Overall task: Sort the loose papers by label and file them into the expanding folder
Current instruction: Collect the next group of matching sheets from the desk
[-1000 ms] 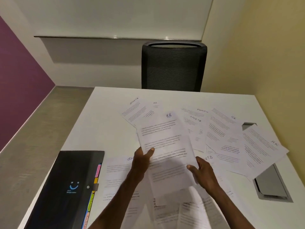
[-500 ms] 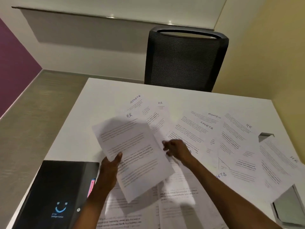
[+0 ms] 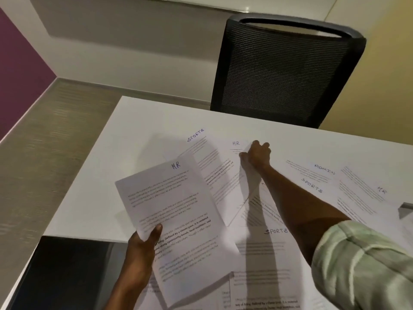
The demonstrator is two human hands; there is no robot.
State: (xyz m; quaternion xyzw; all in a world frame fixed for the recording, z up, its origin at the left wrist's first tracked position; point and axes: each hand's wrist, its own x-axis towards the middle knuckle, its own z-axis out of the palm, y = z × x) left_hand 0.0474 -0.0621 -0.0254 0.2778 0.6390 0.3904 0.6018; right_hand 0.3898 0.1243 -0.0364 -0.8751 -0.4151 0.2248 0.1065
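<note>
Left hand (image 3: 143,247) pinching, raised; right hand (image 3: 257,154) outstretched, fingers seemingly curled.

Single head-worn view, wide-angle, set above the near edge of the white bench (image 3: 138,121) and tilted forward and down. Faces across the bench toward a black mesh chair (image 3: 286,70) at the far side and the wall behind. Close enough to read handwritten labels on the papers (image 3: 312,182) spread below. Left hand (image 3: 143,245) and right hand (image 3: 257,155) both inside the frame, forearms entering from the bottom edge. Straight lines bowed toward the borders. No second view to overlap.
</note>
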